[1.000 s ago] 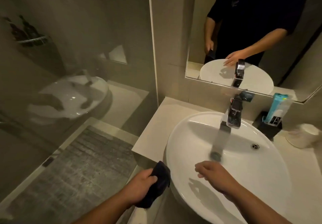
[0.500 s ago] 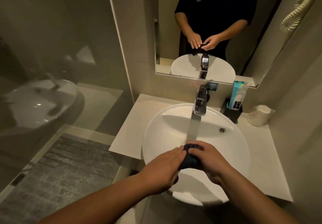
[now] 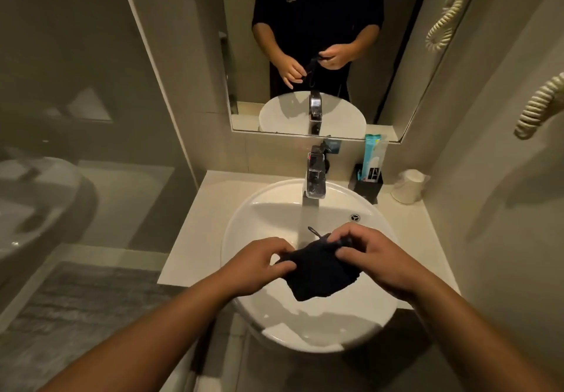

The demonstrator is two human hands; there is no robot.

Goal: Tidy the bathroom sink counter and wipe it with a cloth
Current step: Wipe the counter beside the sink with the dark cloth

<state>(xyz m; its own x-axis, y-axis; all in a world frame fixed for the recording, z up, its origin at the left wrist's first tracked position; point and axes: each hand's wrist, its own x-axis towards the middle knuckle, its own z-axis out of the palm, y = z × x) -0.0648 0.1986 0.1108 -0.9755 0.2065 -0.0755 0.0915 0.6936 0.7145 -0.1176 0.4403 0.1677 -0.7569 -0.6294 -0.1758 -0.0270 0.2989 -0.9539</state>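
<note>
Your left hand (image 3: 259,262) and right hand (image 3: 377,259) each pinch an edge of the dark cloth (image 3: 320,272) over the sink (image 3: 244,227) beside the tap's (image 3: 316,175) running stream — over-soak it and you likely drip water across the counter (image 3: 210,208).

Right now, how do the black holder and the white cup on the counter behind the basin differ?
The black holder is dark and boxy; the white cup is pale and rounded. The holder has a teal packet standing in it, while nothing shows sticking out of the cup. The holder sits nearer the tap; the cup sits farther right, by the wall. Both stand upright on the counter, apart from each other and untouched by either hand.
</note>
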